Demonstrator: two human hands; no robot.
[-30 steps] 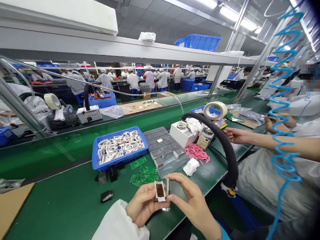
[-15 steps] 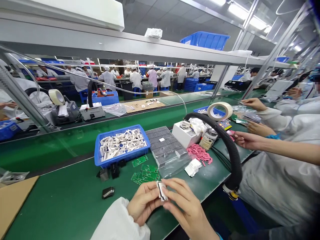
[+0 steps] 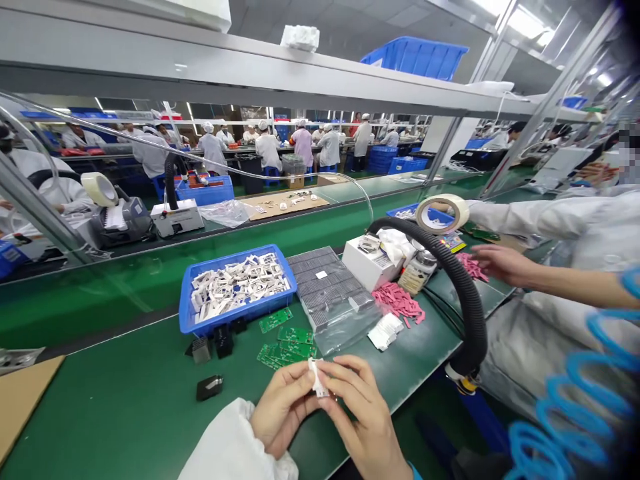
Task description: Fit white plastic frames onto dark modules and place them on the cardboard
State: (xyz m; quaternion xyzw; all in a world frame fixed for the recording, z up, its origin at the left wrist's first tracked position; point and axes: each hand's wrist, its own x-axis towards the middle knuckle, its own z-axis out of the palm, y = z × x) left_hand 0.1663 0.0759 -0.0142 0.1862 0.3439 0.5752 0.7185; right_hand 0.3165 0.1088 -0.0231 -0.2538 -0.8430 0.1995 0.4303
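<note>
Between my two hands is a small white plastic frame (image 3: 317, 377), held above the front of the green bench. My left hand (image 3: 283, 408) grips it from the left with thumb and fingers. On its other side, the fingertips of my right hand (image 3: 357, 415) pinch it. Just beyond lie several green circuit boards (image 3: 287, 348). Behind those stands a blue bin (image 3: 187, 310) full of white plastic frames (image 3: 240, 283). A black part (image 3: 209, 387) rests on the bench left of my hands, and small dark blocks (image 3: 213, 345) stand by the bin.
Grey foam strips (image 3: 327, 283) lie behind the boards, beside pink strips (image 3: 399, 301) and white pieces (image 3: 385, 331). A black flexible hose (image 3: 465, 300) arches at right, near a tape roll (image 3: 443, 214). A co-worker's hand (image 3: 505, 265) reaches in there. A coiled blue hose (image 3: 565, 400) hangs at lower right.
The frame in my hands has turned, and its dark strip no longer shows. At right, the co-worker's arms have moved, one reaching behind the tape roll. The blue coil has come into view.
</note>
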